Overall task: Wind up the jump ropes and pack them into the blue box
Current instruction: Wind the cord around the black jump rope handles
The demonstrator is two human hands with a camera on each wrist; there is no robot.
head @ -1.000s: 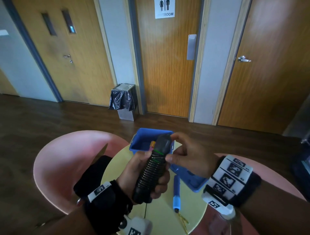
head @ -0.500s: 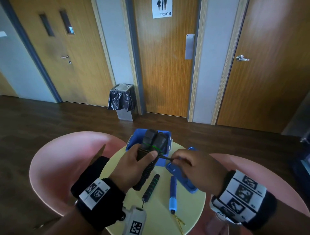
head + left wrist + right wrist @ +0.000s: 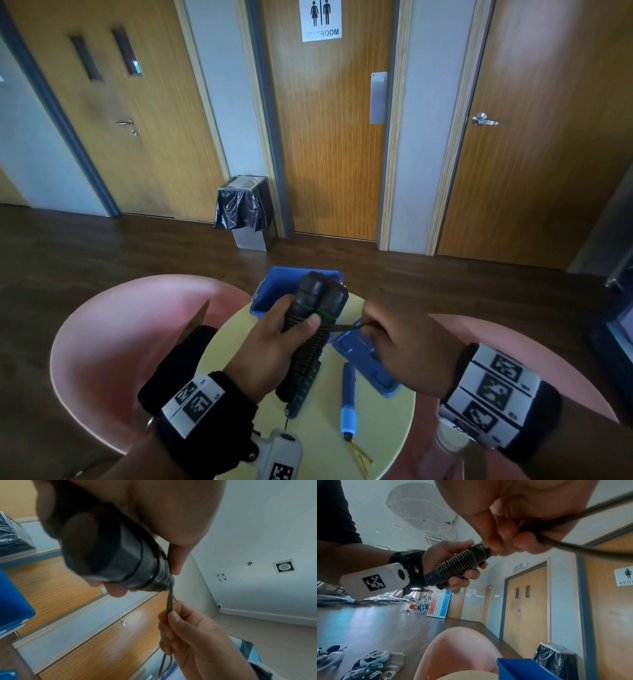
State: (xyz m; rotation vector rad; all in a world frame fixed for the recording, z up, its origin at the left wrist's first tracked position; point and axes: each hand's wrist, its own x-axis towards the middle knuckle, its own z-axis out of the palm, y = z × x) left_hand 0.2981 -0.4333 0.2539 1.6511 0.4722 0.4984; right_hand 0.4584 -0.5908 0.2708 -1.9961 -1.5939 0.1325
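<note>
- We are keeping the blue-handled jump rope (image 3: 348, 397) lying flat at the near side of the round yellow table (image 3: 325, 442), its yellow cord trailing toward the edge; it looks unwound, so we judge it is waiting its turn.
- A single black ribbed handle (image 3: 301, 394) is resting on the table just beside it, under our left hand, likely parked there to keep both hands free.
- We are wrapping our left hand (image 3: 270, 346) around the pair of black handles (image 3: 317, 305), fingers curled tight round the ribbed grips and thumb pressing across them, so the two stay side by side as a core to wind on.
- We are pinching the thin black cord (image 3: 169, 601) in our right hand (image 3: 404, 346), fingertips (image 3: 173, 616) closed together on a doubled strand; holding it taut to the right of the handles probably lets each turn sit snug.
- The blue lid (image 3: 368, 363) is lying off to the right on the table, under our right hand, leaving the box open.
- The blue box (image 3: 270, 294) is standing at the far edge of the table, right behind the raised handles; whether anything is inside we cannot tell.
- Pink chairs (image 3: 113, 342) are flanking the table, with a lined bin (image 3: 243, 209) by the restroom door (image 3: 325, 137) beyond.
</note>
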